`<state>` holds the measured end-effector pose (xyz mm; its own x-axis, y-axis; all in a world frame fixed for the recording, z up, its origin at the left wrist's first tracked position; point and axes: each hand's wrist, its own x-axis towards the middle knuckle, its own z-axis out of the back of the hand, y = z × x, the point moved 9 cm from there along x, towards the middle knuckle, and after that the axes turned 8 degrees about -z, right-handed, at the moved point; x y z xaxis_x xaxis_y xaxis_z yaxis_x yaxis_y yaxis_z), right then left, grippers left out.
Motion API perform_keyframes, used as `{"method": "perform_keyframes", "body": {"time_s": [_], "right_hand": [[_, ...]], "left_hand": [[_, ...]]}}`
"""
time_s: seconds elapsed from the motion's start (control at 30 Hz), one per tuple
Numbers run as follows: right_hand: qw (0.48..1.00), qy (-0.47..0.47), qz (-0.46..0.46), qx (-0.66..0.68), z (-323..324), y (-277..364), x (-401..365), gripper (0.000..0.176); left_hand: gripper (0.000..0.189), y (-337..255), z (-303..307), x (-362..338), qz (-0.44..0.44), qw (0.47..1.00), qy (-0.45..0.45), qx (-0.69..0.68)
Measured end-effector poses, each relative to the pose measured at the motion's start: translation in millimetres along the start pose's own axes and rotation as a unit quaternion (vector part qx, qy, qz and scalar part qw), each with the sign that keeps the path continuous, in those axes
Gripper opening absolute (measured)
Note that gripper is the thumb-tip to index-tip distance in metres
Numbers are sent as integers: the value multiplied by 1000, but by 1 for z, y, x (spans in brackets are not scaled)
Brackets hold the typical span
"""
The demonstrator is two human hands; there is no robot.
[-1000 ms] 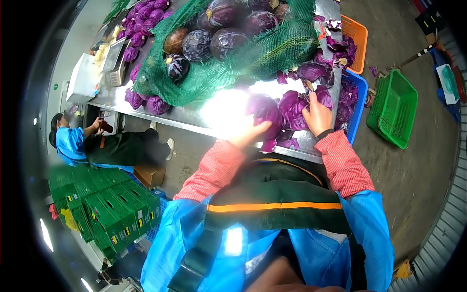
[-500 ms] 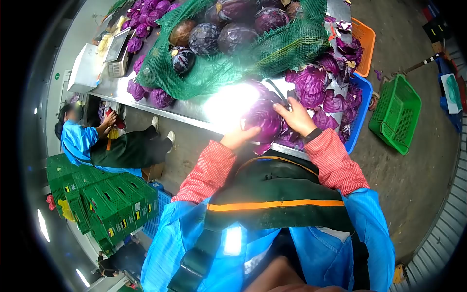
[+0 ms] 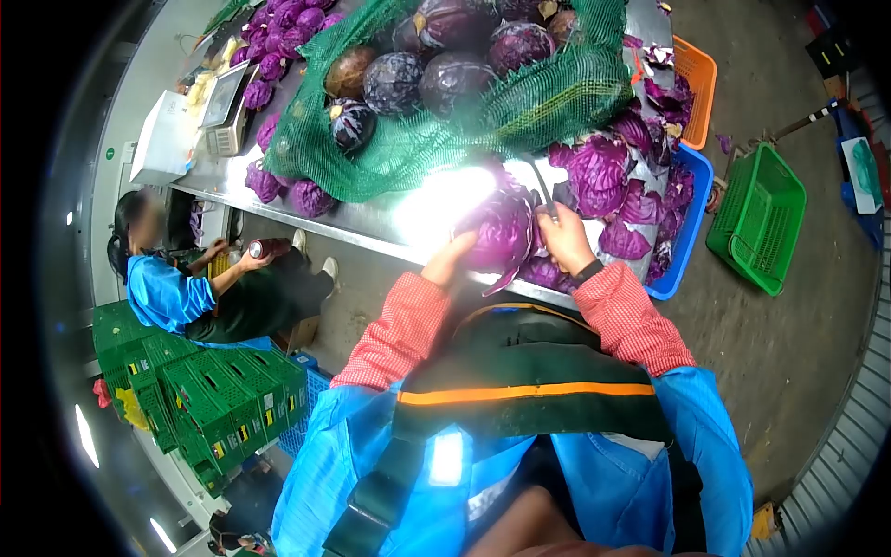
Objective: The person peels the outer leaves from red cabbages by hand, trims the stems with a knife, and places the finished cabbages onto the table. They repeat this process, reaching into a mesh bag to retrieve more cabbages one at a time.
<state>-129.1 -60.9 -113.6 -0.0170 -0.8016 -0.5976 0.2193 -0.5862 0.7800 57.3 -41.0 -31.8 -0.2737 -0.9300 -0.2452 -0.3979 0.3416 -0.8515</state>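
Note:
Near the front edge of the metal table (image 3: 371, 227), a purple cabbage (image 3: 502, 230) sits between my two hands. My left hand (image 3: 449, 260) grips its left side, fingertips partly lost in glare. My right hand (image 3: 564, 238) is closed round the handle of a knife (image 3: 544, 186), just right of the cabbage, its dark blade pointing up and away. Loose purple leaves (image 3: 597, 174) lie right of the knife. Behind my hands, a green net (image 3: 390, 153) holds several whole cabbages (image 3: 455, 82).
Blue crate (image 3: 691, 227) and orange crate (image 3: 703, 88) stand along the table's right end; a green basket (image 3: 759, 218) is on the floor. At left, a scale (image 3: 225, 107), smaller cabbages (image 3: 311, 199), a seated person (image 3: 172, 288) holding a can, and stacked green crates (image 3: 209, 395).
My right hand and the knife have drawn slightly down and right, away from the cabbage's face. The seated person has leaned forward, with the can brought further right.

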Motion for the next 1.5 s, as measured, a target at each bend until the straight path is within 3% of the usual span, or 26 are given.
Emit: {"method": "perform_keyframes", "body": {"time_s": [0.07, 0.2, 0.27, 0.3, 0.33, 0.4, 0.43, 0.5, 0.53, 0.6, 0.63, 0.67, 0.7, 0.77, 0.8, 0.9, 1.0, 1.03, 1.07, 1.1, 1.13, 1.17, 1.2, 1.3, 1.4, 1.5], "right_hand": [[985, 70, -46, 152, 2, 1, 0, 33], [994, 76, 66, 52, 15, 43, -40, 33], [986, 115, 7, 123, 37, 32, -46, 34], [985, 18, 163, 53, 54, 33, -43, 26], [985, -20, 159, 69, 65, 32, -51, 22], [983, -135, 127, 2, 97, -4, -35, 25], [982, -147, 110, -37, 110, 0, -33, 33], [978, -148, 146, -25, 120, 29, -53, 42], [977, -132, 166, -23, 118, 45, -60, 45], [966, -106, 206, -114, 106, 45, -52, 55], [955, -110, 244, -129, 103, 46, -50, 57], [982, -61, 139, -115, 102, 22, -40, 58], [983, -73, 130, -108, 104, 16, -40, 58], [985, -98, 112, -92, 102, 3, -40, 58], [978, -119, 155, -67, 97, 17, -55, 55], [977, -130, 112, -124, 85, 18, -72, 47], [985, -92, 146, 6, 94, -1, -58, 45], [996, -69, 30, -54, 106, -12, -56, 43], [985, -140, 79, -64, 121, -13, -53, 42], [986, -134, 84, -51, 126, 0, -58, 42], [987, -129, 90, -38, 131, 14, -63, 42], [977, -142, 146, -63, 130, 20, -59, 42], [975, -142, 140, -92, 129, 17, -53, 41], [979, -139, 126, -75, 134, 11, -45, 41], [974, -165, 134, -83, 127, 18, -53, 39], [954, -179, 141, -196, 124, 32, -71, 30]], "left_hand": [[57, -3, -2, 5, 7, 1000, -1, -24], [66, -12, -17, 12, 20, 999, 16, -20], [81, -15, -20, 21, 24, 998, 31, 46], [87, -20, -24, 29, 14, 994, 55, 96], [93, -24, -27, 37, 3, 986, 78, 146], [97, -34, -44, 58, -34, 952, 164, 256], [96, -31, -45, 71, -69, 890, 211, 399], [94, -23, -76, 73, -84, 800, 302, 512], [92, -21, -91, 71, -116, 789, 304, 521], [89, -19, -120, 66, -182, 762, 304, 541], [88, -29, -127, 65, -225, 779, 245, 531], [87, -39, -129, 62, -266, 793, 183, 517], [82, -49, -126, 56, -338, 744, 98, 568], [76, -36, -119, 52, -275, 816, 64, 505], [73, -28, -117, 48, -242, 847, 49, 471], [65, -2, -106, 30, -136, 924, -10, 358], [67, 5, -113, 44, -130, 930, 40, 341], [69, 2, -119, 54, -180, 883, 91, 423], [70, 0, -126, 61, -226, 825, 140, 499], [76, 2, -133, 70, -202, 801, 200, 527], [79, 1, -143, 74, -261, 732, 241, 582], [81, 1, -145, 76, -288, 731, 243, 569], [82, -2, -151, 75, -316, 729, 245, 556], [85, -22, -143, 65, -352, 702, 69, 615], [92, 9, -127, 54, -204, 890, 3, 408], [101, 20, -138, 58, -168, 953, 12, 253]]}}
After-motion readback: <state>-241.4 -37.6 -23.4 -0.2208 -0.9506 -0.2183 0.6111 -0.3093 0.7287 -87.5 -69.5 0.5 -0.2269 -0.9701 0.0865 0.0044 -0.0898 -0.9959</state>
